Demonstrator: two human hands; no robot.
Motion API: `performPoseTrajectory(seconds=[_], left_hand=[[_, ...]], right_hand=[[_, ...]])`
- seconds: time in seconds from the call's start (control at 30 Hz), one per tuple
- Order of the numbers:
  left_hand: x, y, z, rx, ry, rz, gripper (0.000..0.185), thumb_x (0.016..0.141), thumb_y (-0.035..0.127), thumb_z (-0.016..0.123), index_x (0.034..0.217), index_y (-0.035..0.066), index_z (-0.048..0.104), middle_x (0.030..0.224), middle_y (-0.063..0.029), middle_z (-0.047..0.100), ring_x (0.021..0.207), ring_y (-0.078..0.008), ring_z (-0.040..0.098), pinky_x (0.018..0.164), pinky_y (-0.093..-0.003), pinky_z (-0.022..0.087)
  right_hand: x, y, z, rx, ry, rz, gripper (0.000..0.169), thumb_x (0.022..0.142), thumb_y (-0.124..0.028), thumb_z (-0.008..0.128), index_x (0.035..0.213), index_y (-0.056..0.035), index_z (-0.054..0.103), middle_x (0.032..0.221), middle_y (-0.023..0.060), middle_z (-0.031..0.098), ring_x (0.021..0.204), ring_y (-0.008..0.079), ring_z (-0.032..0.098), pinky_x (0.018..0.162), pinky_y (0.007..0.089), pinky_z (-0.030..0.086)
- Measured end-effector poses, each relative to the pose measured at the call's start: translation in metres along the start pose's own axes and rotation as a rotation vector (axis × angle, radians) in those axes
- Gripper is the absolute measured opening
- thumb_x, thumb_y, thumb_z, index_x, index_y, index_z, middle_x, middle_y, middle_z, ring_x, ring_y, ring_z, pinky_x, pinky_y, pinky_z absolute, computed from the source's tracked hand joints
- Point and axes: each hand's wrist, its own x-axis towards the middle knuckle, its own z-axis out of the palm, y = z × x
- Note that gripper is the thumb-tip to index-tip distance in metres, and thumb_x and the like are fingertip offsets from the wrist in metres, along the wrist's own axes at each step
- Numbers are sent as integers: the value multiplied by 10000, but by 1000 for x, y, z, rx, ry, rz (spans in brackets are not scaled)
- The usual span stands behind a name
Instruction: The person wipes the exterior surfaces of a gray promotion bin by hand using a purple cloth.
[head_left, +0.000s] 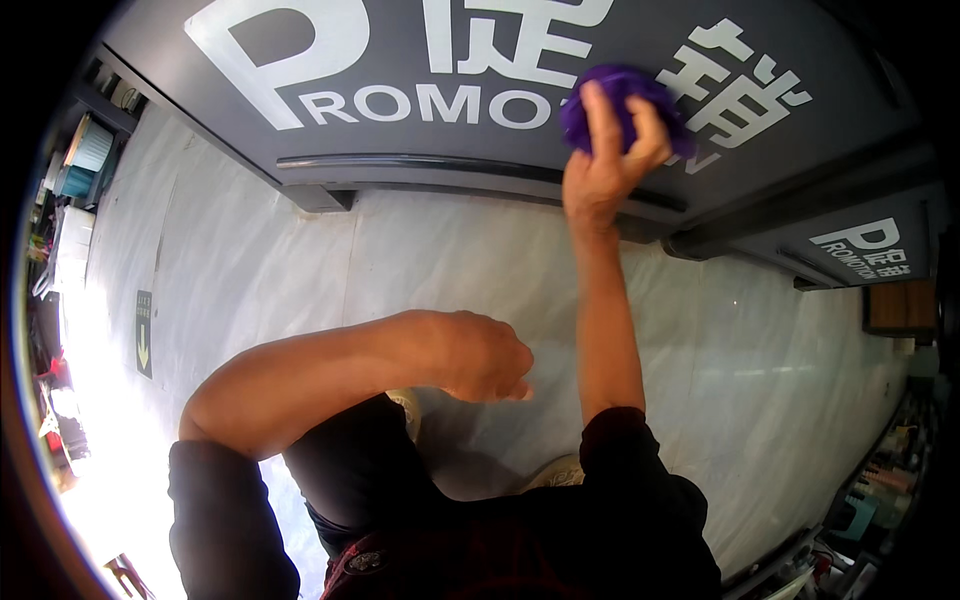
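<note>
At the upper right, my right hand (611, 169) presses a bunched purple cloth (626, 82) against a dark grey panel (420, 142). Its fingers are spread over the cloth, which hides part of the panel's large white lettering. A long dark handle or trim bar (420, 163) runs along the panel's lower edge, just under the hand. My left hand (484, 358) hangs over the floor in front of my body, curled into a loose fist. I see nothing in it, though its palm side is hidden.
Marbled floor tiles (465, 255) lie beneath me, with an arrow sign (144, 334) at left. A foot of the unit (321, 198) rests on the floor. Another lettered dark panel (862, 244) stands at right. Goods on shelves (86, 150) line the left side; more goods (862, 510) are at lower right.
</note>
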Motion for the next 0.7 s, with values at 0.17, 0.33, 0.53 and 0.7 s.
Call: performPoseTrajectory(seconds=[0.17, 0.33, 0.53, 0.7], left_hand=[[6, -2, 0, 87, -16, 18, 500, 1025, 424, 404, 1068, -47, 567, 950, -193, 630, 994, -377, 592, 858, -479, 477], [13, 0, -3, 28, -61, 14, 504, 1026, 433, 395, 1080, -41, 559, 959, -196, 632, 1014, -378, 584, 867, -482, 474], [20, 3, -2, 83, -75, -7, 505, 1027, 443, 383, 1135, -22, 550, 947, -196, 634, 989, -384, 594, 856, -483, 471], [19, 8, 5, 14, -88, 40, 501, 1025, 448, 392, 1118, -21, 543, 919, -196, 625, 951, -384, 597, 838, -487, 469]], right_hand=[[-69, -1, 1, 53, -541, -101, 395, 813, -90, 651, 1106, -346, 722, 1089, -48, 554, 1037, 231, 506, 922, 508, 365], [44, 9, -16, 16, 73, 41, 598, 679, 132, 613, 1164, -207, 707, 1152, 61, 529, 1082, 285, 441, 945, 402, 354], [-50, 6, -8, 79, -455, -125, 367, 786, -110, 692, 1085, -320, 728, 1087, -48, 572, 1059, 215, 498, 935, 459, 328], [68, 22, -35, 47, -66, 37, 504, 734, 73, 615, 1097, -260, 724, 1116, -16, 595, 1042, 243, 470, 908, 456, 312]])
